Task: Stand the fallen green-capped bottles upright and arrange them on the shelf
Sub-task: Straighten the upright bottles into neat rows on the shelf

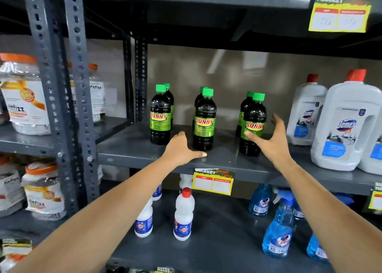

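You're facing a grey metal shelf (132, 148) at chest height. Six dark plastic bottles w/ green caps and green-yellow labels stand on it, all upright, in three pairs, front and back. None lies on its side in view.

Your right hand (272, 140) is spread wide, thumb and fingers apart, holding nothing. It sits just right of the front-right bottle (253, 126), the thumb tip at or very near the label; contact can't be confirmed. That bottle's long axis is vertical, directly left of your palm, so the right hand is the nearer one.

Your left hand (182, 148) rests palm-down on the shelf's front edge, fingers loosely curled, empty, between the front-left bottle (160, 115) and the front-middle bottle (204, 121), its thumb by the middle bottle's base.

White jugs w/ red caps (343, 128) stand to the right, near the right pair.

Judgement: standing-up looks done; what's left is spacing, prob. closing on the right bottle and sliding it into line.
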The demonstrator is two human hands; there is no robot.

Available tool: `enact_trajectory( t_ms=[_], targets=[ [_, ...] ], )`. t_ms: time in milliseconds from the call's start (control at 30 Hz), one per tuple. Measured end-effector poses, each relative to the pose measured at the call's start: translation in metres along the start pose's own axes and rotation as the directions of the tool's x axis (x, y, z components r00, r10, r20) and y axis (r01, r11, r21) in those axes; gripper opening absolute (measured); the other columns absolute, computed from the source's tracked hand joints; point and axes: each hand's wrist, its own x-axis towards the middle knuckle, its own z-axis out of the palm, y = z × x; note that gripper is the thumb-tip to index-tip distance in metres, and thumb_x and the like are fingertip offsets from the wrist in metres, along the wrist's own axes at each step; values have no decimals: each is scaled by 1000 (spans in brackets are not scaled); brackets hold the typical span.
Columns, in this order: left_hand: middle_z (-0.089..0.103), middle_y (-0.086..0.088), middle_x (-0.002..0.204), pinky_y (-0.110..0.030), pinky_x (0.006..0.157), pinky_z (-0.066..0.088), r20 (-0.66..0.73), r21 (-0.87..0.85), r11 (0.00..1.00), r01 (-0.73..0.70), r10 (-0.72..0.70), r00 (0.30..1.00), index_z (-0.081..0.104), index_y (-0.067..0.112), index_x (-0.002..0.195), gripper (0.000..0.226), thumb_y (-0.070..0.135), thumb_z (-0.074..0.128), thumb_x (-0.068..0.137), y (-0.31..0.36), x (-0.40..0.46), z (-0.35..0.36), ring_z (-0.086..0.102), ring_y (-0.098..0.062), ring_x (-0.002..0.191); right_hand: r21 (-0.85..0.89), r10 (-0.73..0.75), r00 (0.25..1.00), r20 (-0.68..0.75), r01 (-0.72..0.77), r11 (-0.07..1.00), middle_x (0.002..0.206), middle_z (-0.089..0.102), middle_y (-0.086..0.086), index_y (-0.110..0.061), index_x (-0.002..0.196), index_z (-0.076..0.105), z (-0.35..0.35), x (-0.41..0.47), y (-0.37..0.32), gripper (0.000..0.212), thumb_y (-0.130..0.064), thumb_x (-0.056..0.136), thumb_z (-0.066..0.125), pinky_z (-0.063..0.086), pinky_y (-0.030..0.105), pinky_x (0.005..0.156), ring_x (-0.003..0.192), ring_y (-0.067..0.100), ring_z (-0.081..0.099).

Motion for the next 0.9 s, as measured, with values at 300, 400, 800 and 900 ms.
enact_trajectory(
  t_ms=[300, 400, 800, 900],
  targets=[
    [45, 1, 150, -40, 104, 40, 47, 477, 864, -163, 160, 986, 44, 19, 146, 123, 98, 6, 61, -112, -47, -81, 43, -23, 134, -59, -586, 811, 8, 585, 809, 99, 67, 4, -9, 106, 65, 83, -68, -83, 21, -14, 86, 69, 55, 34, 80, 87, 20, 66],
    [28, 2, 160, -38, 109, 34, 104, 574, 802, -163, 126, 987, 26, 20, 155, 135, 103, 8, 49, -128, -48, -102, 34, -22, 142, -64, -444, 879, 174, 460, 885, 88, 71, 2, -11, 97, 71, 131, -72, -114, 13, -11, 85, 70, 56, 28, 72, 74, 20, 70],
    [27, -8, 160, -42, 113, 30, 204, 550, 818, -168, 64, 977, 23, 9, 153, 137, 97, 50, 52, -131, -35, -111, 32, -27, 142, -14, 153, 925, 349, -158, 987, 116, 70, 7, -10, 121, 62, 235, -52, -125, 59, -35, 72, 83, 47, 29, 86, 104, 19, 63],
    [30, -9, 159, -42, 112, 33, 194, 546, 819, -178, 83, 977, 25, 8, 152, 140, 99, 47, 48, -136, -30, -110, 35, -27, 140, -19, 128, 923, 363, -130, 991, 115, 70, 6, -11, 121, 61, 238, -52, -124, 57, -36, 75, 81, 45, 29, 84, 99, 16, 59]
  ],
)
